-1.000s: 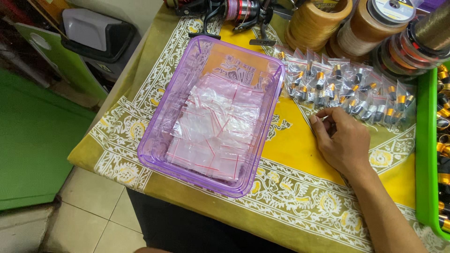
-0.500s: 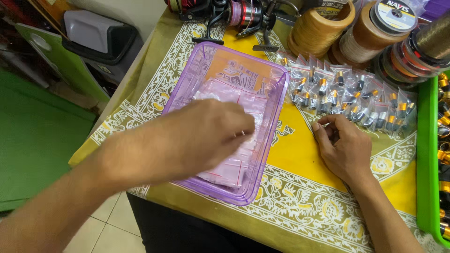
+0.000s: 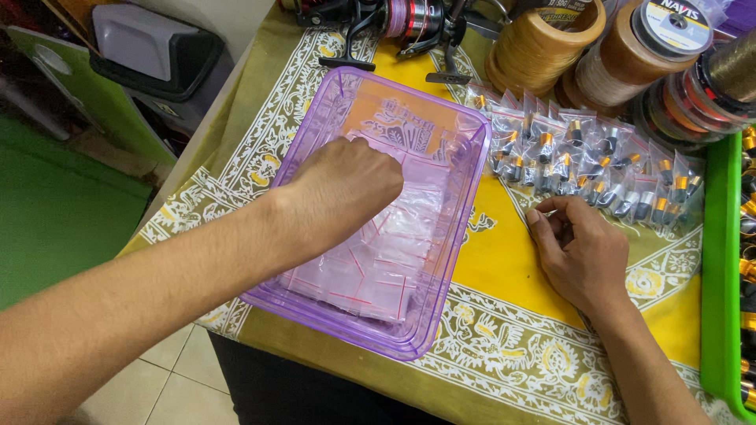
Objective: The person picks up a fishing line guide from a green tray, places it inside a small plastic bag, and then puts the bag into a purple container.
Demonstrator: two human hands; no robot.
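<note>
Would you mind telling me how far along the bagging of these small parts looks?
Done: a row of filled small bags lies on the yellow cloth. In hand: the left hand reaches into the purple tray of empty bags; the right hand rests beside the row. Left: many empty bags remain.

Clear, red-striped plastic bags [image 3: 378,260] heaped in purple tub [image 3: 441,315], near left; filled clear packets [image 3: 591,169] rowed far right; round-labelled spools [image 3: 673,24] beyond.
</note>
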